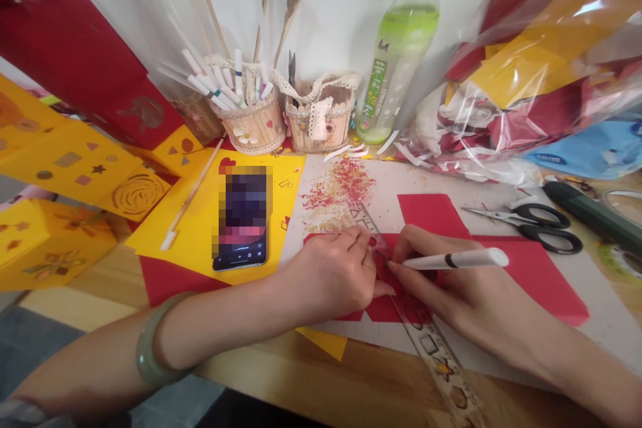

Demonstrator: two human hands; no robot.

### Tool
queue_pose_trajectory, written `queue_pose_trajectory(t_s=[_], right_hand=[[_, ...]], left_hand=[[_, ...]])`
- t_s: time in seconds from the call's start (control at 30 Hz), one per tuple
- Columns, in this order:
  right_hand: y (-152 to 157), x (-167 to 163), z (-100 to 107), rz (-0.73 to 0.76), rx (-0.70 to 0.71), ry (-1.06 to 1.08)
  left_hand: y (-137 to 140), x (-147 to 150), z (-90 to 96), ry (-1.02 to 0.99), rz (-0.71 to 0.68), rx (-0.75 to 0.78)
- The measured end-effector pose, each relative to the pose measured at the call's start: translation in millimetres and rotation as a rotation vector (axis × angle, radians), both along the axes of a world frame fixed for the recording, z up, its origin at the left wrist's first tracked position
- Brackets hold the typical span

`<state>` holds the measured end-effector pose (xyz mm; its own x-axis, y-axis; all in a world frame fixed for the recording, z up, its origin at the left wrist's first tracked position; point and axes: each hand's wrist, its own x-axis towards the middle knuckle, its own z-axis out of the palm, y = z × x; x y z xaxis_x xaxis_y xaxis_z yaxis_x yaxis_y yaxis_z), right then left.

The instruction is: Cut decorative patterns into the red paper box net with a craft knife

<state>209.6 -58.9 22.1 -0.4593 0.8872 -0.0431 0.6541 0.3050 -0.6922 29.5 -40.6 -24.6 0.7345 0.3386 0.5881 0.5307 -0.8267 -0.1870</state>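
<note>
Lower right of centre, a stencil ruler (420,329) reaches toward the bottom edge, crossing red paper (384,313) in the middle of the frame. The left hand (334,273) bears down there, fingers bunched (whether they pinch anything, I cannot tell); the right hand (451,287) is closed around a white marker (451,260). The step looks like tracing; the next move calls for a steady ruler. The marker's tip is hard to make out. Beyond, left of centre, pixelation masks the phone (241,257)'s screen.
</note>
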Motion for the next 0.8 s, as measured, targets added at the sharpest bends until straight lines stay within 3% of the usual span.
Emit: queue_pose_trajectory(t_s=[0.23, 0.8], right_hand=[[3.6, 2.9, -4.4, -0.077, 0.026, 0.103], [4.8, 3.6, -3.9, -0.006, -0.057, 0.072]], left_hand=[[-0.2, -0.2, -0.1, 0.012, 0.002, 0.001], [-0.9, -0.3, -0.5, 0.018, 0.003, -0.010]])
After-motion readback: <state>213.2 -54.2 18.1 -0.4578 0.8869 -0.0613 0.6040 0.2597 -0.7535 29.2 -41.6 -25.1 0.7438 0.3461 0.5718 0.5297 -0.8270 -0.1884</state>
